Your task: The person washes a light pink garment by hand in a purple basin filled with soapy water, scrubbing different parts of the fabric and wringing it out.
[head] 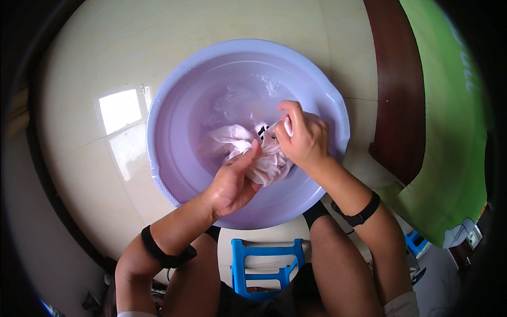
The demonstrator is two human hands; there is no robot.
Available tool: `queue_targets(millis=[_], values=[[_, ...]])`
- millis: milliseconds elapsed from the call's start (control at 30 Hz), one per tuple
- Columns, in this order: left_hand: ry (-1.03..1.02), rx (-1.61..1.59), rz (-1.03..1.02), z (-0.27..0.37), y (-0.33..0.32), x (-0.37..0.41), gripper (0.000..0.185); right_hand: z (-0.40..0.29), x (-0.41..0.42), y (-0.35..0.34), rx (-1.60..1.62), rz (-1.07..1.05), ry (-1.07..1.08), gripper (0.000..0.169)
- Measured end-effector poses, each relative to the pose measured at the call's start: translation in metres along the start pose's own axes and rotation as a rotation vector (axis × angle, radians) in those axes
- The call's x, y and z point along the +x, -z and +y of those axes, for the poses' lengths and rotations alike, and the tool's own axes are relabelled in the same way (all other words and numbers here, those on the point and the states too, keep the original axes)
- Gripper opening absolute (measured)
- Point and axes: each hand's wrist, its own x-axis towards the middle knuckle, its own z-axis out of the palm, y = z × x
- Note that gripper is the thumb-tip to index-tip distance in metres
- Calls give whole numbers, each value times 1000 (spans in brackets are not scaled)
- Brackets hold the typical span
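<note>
A wet, pale pink-white garment [271, 168] with a dark print hangs bunched between my hands, over a large lavender plastic basin [170, 115]. My left hand [235, 180] supports the bundle from the near left, its thumb pressed on top of the cloth. At the upper right of the bundle, my right hand [303, 132] has a fold of the fabric pinched in curled fingers. Part of the cloth trails to the left, low in the basin. Cloudy water [245, 101] with patches of suds fills the basin's bottom.
Glossy beige floor tiles [119, 79] surround the basin. A blue plastic stool [237, 261] is between my legs. To the right stand a dark red wooden board or frame [400, 91] and a green cloth [447, 130] with print. Dark bands circle both forearms.
</note>
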Motion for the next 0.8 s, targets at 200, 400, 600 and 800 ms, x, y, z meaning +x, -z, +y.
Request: queue_targets(millis=[200, 400, 600, 800], values=[[-19, -19, -115, 5, -2, 4, 45, -49, -9, 4, 304, -10, 194, 31], [6, 49, -73, -5, 8, 3, 57, 5, -14, -3, 49, 43, -35, 24], [-40, 73, -43, -11, 18, 1, 60, -40, -21, -4, 257, 78, 143, 24], [-15, 109, -38, -2, 15, -2, 65, 9, -17, -8, 65, 55, 45, 31]])
